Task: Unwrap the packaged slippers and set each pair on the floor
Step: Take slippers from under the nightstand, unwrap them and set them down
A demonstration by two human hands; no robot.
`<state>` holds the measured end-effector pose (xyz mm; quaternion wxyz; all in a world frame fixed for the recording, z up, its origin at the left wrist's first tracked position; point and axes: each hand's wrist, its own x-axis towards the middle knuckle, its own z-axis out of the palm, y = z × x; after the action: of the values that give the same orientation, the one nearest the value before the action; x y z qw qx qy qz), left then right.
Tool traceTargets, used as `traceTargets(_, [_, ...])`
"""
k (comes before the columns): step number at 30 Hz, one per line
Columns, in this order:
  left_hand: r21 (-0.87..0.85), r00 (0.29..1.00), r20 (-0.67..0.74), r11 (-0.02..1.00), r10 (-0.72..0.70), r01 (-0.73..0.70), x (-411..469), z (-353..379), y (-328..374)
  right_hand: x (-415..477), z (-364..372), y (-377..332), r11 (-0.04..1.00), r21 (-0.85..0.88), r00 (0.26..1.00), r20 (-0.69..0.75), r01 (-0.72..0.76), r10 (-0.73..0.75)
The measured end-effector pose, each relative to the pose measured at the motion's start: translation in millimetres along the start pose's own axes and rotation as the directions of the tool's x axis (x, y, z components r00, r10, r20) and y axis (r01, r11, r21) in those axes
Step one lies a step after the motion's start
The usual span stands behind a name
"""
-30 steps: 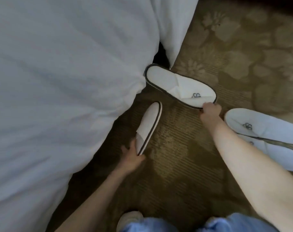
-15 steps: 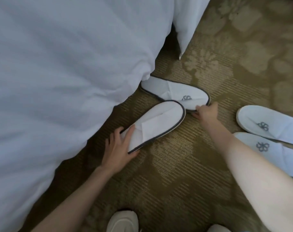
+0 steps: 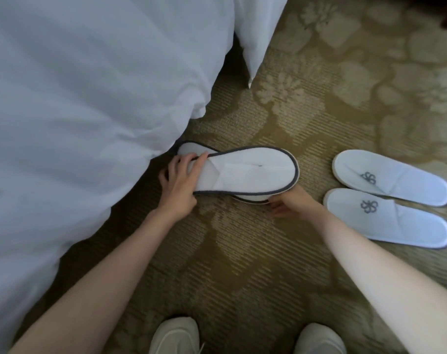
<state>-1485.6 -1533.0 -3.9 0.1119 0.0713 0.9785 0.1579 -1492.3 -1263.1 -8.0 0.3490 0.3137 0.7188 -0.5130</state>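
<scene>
Both arms reach down; the left hand (image 3: 177, 186) fingers grip the dark-trimmed slipper (image 3: 245, 172) heel, and the right hand (image 3: 290, 204) fingers pinch its toe edge.

You have a white duvet (image 3: 84, 103) filling the upper left, its folded corner hanging down to the floor beyond your left grip. An olive carpet (image 3: 345, 85) with pale flowers lies beneath everything. Two light shoes (image 3: 175, 335) sit nearest you.
</scene>
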Motion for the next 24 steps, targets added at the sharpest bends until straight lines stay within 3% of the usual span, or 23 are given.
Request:
traceTargets(2, [0.022, 1.0, 0.002, 0.999, 0.027, -0.027, 12.5, -5.6, 6.4, -0.5, -16.2, 0.2, 0.994, 0.003, 0.98, -0.165, 0.113, -0.111])
traceTargets(4, [0.073, 0.998, 0.005, 0.995, 0.065, -0.065, 24.8, -11.2, 14.2, 0.5, -37.0, -6.7, 0.959, 0.203, 0.938, -0.324, 0.195, -0.122])
traceTargets(6, [0.126, 0.993, 0.006, 0.985, 0.121, -0.121, 36.3, -17.6, 22.1, -1.8, -54.8, -18.4, 0.831, 0.534, 0.974, -0.221, 0.158, -0.044])
traceTargets(7, [0.145, 0.989, 0.006, 0.978, 0.15, -0.149, 41.5, -20.5, 25.9, -2.7, -62.8, -23.1, 0.795, 0.595, 0.991, -0.125, 0.115, -0.05])
traceTargets(11, [0.223, 0.975, -0.024, 0.952, 0.221, -0.211, 59.6, -28.4, 39.2, -3.9, -71.9, -21.5, 0.896, 0.394, 0.964, 0.076, 0.204, -0.253])
traceTargets(13, [0.265, 0.961, -0.047, 0.931, 0.273, -0.251, 65.2, -30.3, 41.4, -1.4, -71.2, -19.1, 0.881, 0.402, 0.96, 0.021, 0.248, -0.279])
traceTargets(15, [0.285, 0.947, -0.074, 0.916, 0.313, -0.281, 66.8, -29.9, 39.9, 3.1, -73.5, -18.1, 0.816, 0.517, 0.962, -0.058, 0.258, -0.267])
traceTargets(17, [0.25, 0.955, -0.106, 0.937, 0.278, -0.245, 62.7, -25.3, 36.0, 13.4, -77.5, -20.5, 0.753, 0.613, 0.971, -0.128, 0.238, -0.203])
traceTargets(19, [0.139, 0.984, -0.092, 0.98, 0.155, -0.141, 55.5, -16.9, 30.1, 24.6, -79.4, -27.2, 0.724, 0.649, 0.971, -0.192, 0.233, -0.141])
traceTargets(22, [0.007, 0.996, 0.083, 1.0, -0.031, 0.03, 45.8, -2.1, 18.9, 34.4, -74.6, -44.8, 0.748, 0.606, 0.961, -0.216, 0.27, -0.172])
traceTargets(24, [-0.013, 0.964, 0.241, 0.993, -0.113, 0.12, 39.5, 7.2, 13.5, 37.4, -64.8, -57.5, 0.801, 0.527, 0.957, -0.199, 0.284, -0.209])
